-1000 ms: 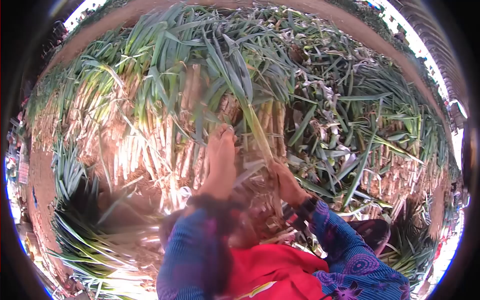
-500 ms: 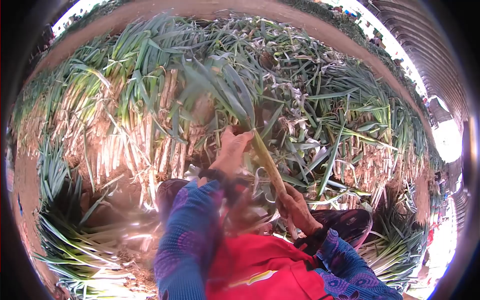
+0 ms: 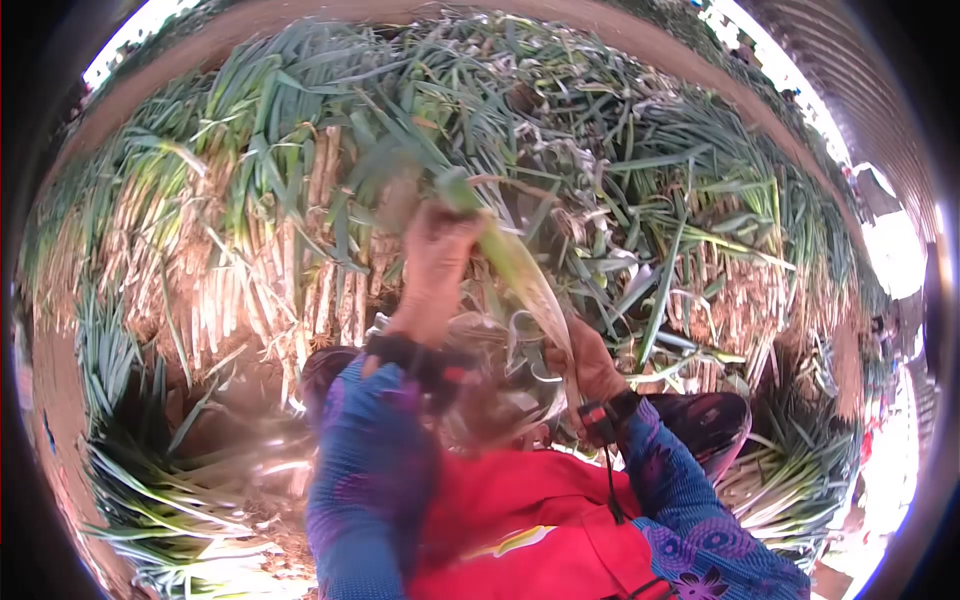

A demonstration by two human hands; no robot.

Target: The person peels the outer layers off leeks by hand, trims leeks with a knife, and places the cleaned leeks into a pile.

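A long green onion (image 3: 522, 276) slants between my two hands over my lap. My left hand (image 3: 440, 262), blurred by motion, is closed around its upper part, where the leaves turn green. Lower and to the right, my right hand (image 3: 588, 362) is closed at the pale lower end. A thin, pale strip of outer skin hangs below the right hand's fingers. Whether the right hand grips the stalk itself or only this skin, I cannot tell. The onion's leaf tips are blurred above my left hand.
Green onions with white stalks (image 3: 215, 265) lie heaped in front of me. Loose leaves (image 3: 640, 250) cover the heap's right side. More onions lie at my left (image 3: 190, 500) and right (image 3: 790, 480). My knees flank a red apron (image 3: 530, 520). A dirt path (image 3: 400, 12) runs behind the heap.
My left hand has moved up and left with the onion's upper part. My right hand has risen slightly. A wider, pale stretch of onion skin now shows between the hands.
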